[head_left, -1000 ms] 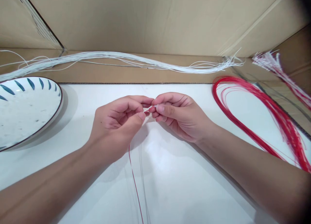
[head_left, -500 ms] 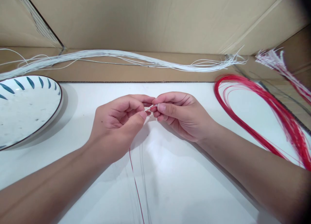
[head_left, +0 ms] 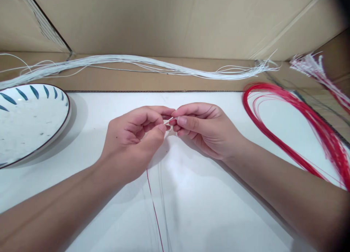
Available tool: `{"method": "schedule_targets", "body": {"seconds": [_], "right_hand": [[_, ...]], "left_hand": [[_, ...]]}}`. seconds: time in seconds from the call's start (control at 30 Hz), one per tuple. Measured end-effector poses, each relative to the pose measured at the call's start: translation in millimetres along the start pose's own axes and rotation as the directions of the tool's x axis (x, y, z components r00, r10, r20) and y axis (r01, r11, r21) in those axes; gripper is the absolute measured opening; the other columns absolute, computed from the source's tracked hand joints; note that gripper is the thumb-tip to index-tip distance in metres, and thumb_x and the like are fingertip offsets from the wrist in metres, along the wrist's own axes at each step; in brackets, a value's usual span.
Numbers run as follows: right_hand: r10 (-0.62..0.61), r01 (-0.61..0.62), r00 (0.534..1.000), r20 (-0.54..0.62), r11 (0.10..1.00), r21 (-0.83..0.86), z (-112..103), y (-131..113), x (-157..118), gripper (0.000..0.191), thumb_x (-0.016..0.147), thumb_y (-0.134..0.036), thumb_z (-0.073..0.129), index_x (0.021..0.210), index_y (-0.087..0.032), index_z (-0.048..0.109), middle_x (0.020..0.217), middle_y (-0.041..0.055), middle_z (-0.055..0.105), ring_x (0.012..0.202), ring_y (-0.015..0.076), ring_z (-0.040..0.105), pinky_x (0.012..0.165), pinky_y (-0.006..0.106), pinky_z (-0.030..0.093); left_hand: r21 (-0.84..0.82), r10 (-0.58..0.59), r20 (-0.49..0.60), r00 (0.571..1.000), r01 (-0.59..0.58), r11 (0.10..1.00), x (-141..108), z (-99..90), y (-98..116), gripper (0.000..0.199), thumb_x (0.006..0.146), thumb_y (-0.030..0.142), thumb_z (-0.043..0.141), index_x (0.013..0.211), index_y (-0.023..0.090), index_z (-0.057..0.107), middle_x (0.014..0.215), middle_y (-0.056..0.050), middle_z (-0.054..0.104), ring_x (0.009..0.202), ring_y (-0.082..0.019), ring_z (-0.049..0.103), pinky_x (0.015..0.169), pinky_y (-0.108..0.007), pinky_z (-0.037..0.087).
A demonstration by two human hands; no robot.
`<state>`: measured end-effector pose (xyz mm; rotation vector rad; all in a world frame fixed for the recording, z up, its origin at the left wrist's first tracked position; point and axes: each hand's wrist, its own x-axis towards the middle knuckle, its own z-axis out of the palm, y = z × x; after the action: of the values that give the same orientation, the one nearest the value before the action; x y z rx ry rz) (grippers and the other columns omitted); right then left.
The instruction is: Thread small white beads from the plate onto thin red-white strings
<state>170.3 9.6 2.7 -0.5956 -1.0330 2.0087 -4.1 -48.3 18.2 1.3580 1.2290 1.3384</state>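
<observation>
My left hand (head_left: 136, 139) pinches thin red and white strands (head_left: 168, 121) between thumb and forefinger at the middle of the view. Close against it, my right hand (head_left: 202, 128) has its thumb and forefinger pressed on the other end of the same strands. The fingertips of both hands nearly touch, and the small ends between them are partly hidden. From beneath my left hand a red wire (head_left: 154, 208) runs down toward the near edge, with its faint shadow beside it on the white table (head_left: 197, 208).
A white plate with blue leaf marks (head_left: 32, 124) sits at the left. Long white wires (head_left: 120, 58) lie across the cardboard behind. Looped red wires (head_left: 273, 142) rest at the right, beyond them a red and white bundle (head_left: 314, 68).
Both hands keep nearly the same hold and place. The background has shifted very slightly in view, and the white tip between the fingers looks thinner.
</observation>
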Motion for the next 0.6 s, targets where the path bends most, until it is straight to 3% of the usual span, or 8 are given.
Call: {"method": "schedule_targets", "body": {"seconds": [0.17,0.37,0.6], "right_hand": [[-0.031,0.031,1.000,0.006,0.999,-0.023,0.6,0.6,-0.3,0.009,0.077,-0.015,0.088,0.081,-0.021,0.083,0.075,-0.0001,0.079,0.070,0.0064,0.074,0.071,0.015,0.062],[-0.028,0.028,1.000,0.005,0.999,-0.039,1.2,0.4,-0.5,0.009,0.075,-0.017,0.089,0.081,-0.022,0.084,0.077,-0.0004,0.079,0.071,0.0074,0.075,0.071,0.016,0.062],[-0.029,0.029,1.000,0.006,0.998,-0.054,1.5,0.0,-0.8,0.009,0.076,-0.015,0.088,0.082,-0.021,0.084,0.076,0.0003,0.080,0.068,0.0062,0.073,0.070,0.015,0.061]], "left_hand": [[0.076,0.035,0.067,0.997,-0.040,0.996,1.8,-2.7,-2.1,0.016,0.088,0.014,0.068,0.075,0.023,0.070,0.112,0.001,0.078,0.102,-0.014,0.073,0.091,-0.023,0.060],[0.093,0.076,0.082,0.994,-0.084,0.992,2.5,-3.5,-3.2,0.019,0.089,0.011,0.066,0.076,0.025,0.070,0.112,0.005,0.076,0.099,-0.008,0.071,0.088,-0.017,0.058],[0.120,0.166,0.099,0.981,-0.177,0.977,2.3,-3.4,-7.1,0.018,0.088,0.009,0.065,0.076,0.022,0.069,0.110,0.002,0.077,0.098,-0.009,0.072,0.086,-0.017,0.059]]}}
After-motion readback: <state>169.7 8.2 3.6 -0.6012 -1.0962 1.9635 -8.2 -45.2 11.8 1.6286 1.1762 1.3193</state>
